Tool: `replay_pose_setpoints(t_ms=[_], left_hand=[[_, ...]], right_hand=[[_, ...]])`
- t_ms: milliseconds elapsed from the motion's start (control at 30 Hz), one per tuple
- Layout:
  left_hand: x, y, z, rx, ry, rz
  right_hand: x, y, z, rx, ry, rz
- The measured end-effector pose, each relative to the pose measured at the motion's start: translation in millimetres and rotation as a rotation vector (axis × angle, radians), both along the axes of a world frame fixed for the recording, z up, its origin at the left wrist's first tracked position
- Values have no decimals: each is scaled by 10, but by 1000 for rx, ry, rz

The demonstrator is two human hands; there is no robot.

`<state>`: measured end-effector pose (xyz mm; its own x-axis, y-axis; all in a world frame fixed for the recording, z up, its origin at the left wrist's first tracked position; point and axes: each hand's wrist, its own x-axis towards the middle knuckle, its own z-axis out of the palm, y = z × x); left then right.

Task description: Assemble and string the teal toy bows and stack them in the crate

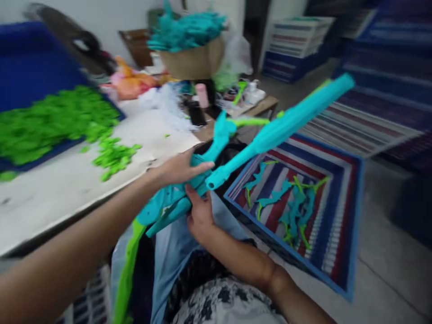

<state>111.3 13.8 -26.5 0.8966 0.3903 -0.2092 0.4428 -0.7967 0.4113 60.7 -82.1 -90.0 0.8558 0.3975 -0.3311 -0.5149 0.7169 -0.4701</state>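
A teal and green plastic toy bow (221,130) lies diagonally across my lap, with one green limb running down at the lower left and another reaching to the upper right. My left hand (180,168) presses over its teal middle, thumb stretched to the right. From below, my right hand (202,216) grips the same teal middle, its fingers partly hidden. A long teal tube-like part (290,123) slants up to the right, its lower end close by both hands. Whether it is joined to the bow I cannot tell.
Small green pieces fill a blue bin (37,63) and spill onto the white table (162,128). Teal parts top a brown container (192,60). On the right, a striped crate (337,216) holds several smaller teal and green pieces. Stacked crates (300,38) stand behind.
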Motion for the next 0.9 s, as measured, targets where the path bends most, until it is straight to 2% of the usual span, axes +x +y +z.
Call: replay_pose_setpoints(t_ms=[67,133,167,233,367,433,500,567,633,700,767,833,900], left_hand=[[-421,14,-126,-145,-3,71],[-675,-24,-248,-277,-49,82],[-749,-48,-274,-288,-81,61],[-829,-80,-229,-195,-127,0],[-905,-29,5,-23,-118,-97],[-962,48,-36,-6,-102,-124],[-1038,147,-262,14,-79,-101],[-1126,260,-619,30,-36,-30],[-1210,378,-990,29,25,59],[-1272,492,-1264,-2,98,107],[-1300,582,-1390,-48,160,105],[-1302,614,-1390,-90,204,89],[-1294,558,-1336,-119,190,131]], right_hand=[[-340,-14,-123,-57,30,55],[-495,-82,-191,-122,40,114],[-530,-121,-191,-136,33,148],[-567,-190,-129,-127,10,217],[-642,-259,7,-53,79,390],[-695,-271,-65,-71,189,512],[-750,-268,-249,-193,307,609],[-805,-241,-486,-328,361,658],[-855,-191,-709,-395,346,719],[-897,-131,-884,-458,316,803],[-934,-78,-1015,-560,291,910],[-972,-44,-1109,-661,268,1010],[-1008,-38,-1151,-698,251,1102]])
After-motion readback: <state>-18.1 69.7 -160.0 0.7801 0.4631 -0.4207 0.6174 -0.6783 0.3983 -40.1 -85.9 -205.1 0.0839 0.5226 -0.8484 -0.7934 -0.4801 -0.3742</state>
